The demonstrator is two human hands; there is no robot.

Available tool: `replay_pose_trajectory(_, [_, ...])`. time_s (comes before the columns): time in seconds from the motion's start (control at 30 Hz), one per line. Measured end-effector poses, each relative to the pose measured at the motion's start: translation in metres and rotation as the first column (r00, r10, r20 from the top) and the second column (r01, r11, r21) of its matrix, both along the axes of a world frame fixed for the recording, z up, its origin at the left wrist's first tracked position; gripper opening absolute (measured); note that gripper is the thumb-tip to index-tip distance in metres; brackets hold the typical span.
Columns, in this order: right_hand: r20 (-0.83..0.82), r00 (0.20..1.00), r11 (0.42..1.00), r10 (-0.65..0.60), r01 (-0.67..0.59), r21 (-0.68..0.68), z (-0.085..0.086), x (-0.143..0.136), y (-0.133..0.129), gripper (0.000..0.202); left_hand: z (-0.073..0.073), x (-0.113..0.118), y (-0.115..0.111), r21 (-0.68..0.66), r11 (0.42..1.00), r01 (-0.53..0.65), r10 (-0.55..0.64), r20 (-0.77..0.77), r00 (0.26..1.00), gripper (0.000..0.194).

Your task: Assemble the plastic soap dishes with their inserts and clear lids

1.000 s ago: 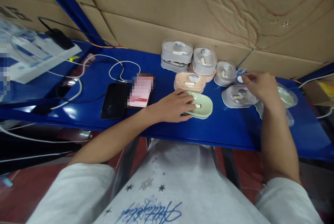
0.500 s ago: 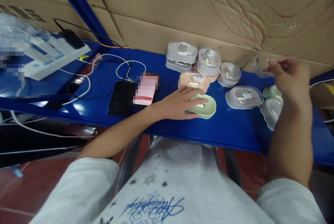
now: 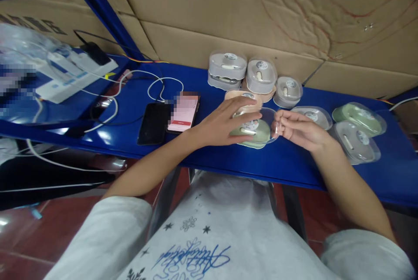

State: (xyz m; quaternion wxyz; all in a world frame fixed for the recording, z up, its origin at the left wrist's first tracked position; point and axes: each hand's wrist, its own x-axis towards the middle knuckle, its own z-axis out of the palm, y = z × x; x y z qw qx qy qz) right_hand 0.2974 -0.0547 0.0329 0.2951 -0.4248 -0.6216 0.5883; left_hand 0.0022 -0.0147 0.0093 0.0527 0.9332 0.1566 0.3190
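Note:
A rounded green plastic box (image 3: 257, 140) with a pale slot-like bar on top stands near the blue shelf's front edge. Over it, a little askew, is a clear plastic lid (image 3: 269, 119) with a round sticker. My right hand (image 3: 298, 129) pinches the lid's right edge. My left hand (image 3: 222, 121) reaches across the box from the left, fingers spread over the lid's left part; whether they press on it I cannot tell. Just behind lies a peach box (image 3: 233, 94), partly hidden by my left fingers.
Lidded grey boxes (image 3: 227, 65) stand stacked against the cardboard wall (image 3: 209, 5). To the right are another green box (image 3: 357, 119) and a grey one (image 3: 354, 143). Two phones, one dark (image 3: 153, 123) and one lit (image 3: 184, 112), lie left, near cables and a white power strip (image 3: 76, 77).
My right hand has come in from the far right, bringing the clear lid over the green box. My left hand stays there, its fingers now lifted and spread wider.

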Motion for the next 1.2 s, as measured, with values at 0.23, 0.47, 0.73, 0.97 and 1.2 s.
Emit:
replay_pose_trajectory(0.23, [0.071, 0.99, 0.982, -0.121, 0.13, -0.139, 0.001, 0.008, 0.004, 0.04, 0.002, 0.0, -0.004, 0.02, 1.0, -0.019, 0.023, -0.178, 0.984, 0.049])
replay_pose_trajectory(0.47, [0.42, 0.873, 0.936, -0.25, 0.107, 0.335, -0.022, 0.008, 0.005, 0.04, -0.002, 0.002, -0.002, -0.01, 0.999, -0.036, 0.033, -0.215, 0.976, 0.043])
replay_pose_trajectory(0.73, [0.489, 0.834, 0.769, -0.254, -0.133, 0.626, -0.022, -0.006, -0.01, 0.06, -0.001, -0.008, 0.002, -0.195, 0.98, -0.03, -0.021, -0.257, 0.966, 0.078])
replay_pose_trajectory(0.97, [0.609, 0.788, 0.656, -0.089, -0.414, 0.631, -0.036, -0.026, -0.02, 0.111, -0.008, -0.006, 0.005, -0.167, 0.985, -0.045, 0.0, -0.261, 0.965, 0.094])
replay_pose_trajectory(1.2, [0.599, 0.786, 0.649, -0.152, -0.378, 0.661, -0.038, -0.028, -0.017, 0.103, -0.005, -0.003, 0.004, -0.054, 0.995, -0.078, 0.061, -0.269, 0.961, 0.076])
